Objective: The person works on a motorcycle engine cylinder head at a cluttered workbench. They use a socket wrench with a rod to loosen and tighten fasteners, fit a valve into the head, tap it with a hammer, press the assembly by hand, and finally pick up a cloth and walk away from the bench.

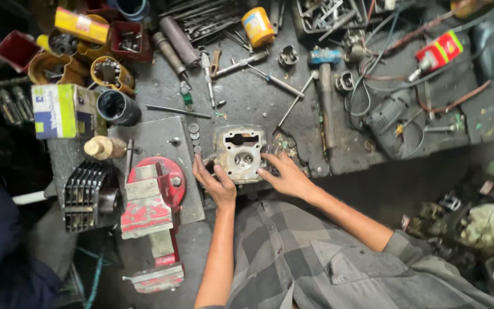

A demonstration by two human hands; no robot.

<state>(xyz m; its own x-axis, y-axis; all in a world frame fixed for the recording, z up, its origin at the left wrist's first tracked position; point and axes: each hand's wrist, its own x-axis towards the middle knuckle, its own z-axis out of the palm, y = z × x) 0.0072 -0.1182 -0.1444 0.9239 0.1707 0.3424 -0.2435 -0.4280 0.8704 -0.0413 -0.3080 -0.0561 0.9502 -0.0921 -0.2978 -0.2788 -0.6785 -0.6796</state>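
While both hands gripped it from either side, the left hand [215, 183] and right hand [284, 176] held a grey metal cylinder head [239, 153] on the cluttered desk [247, 100] (a red vise [152, 214] sat just to its left).

Dim workshop light, even and soft, no hard shadows. Brightest patch mid-frame on the pale metal engine part [239, 153], which is slightly washed out. Left edge and upper-left corner fall into near black, detail lost. Right edge soft and smeared, clutter there out of focus. Wide-angle bend at the borders, bench [258, 97] lines curve. Centre reasonably sharp, mild grain and compression mush in dark areas, no strong glare anywhere
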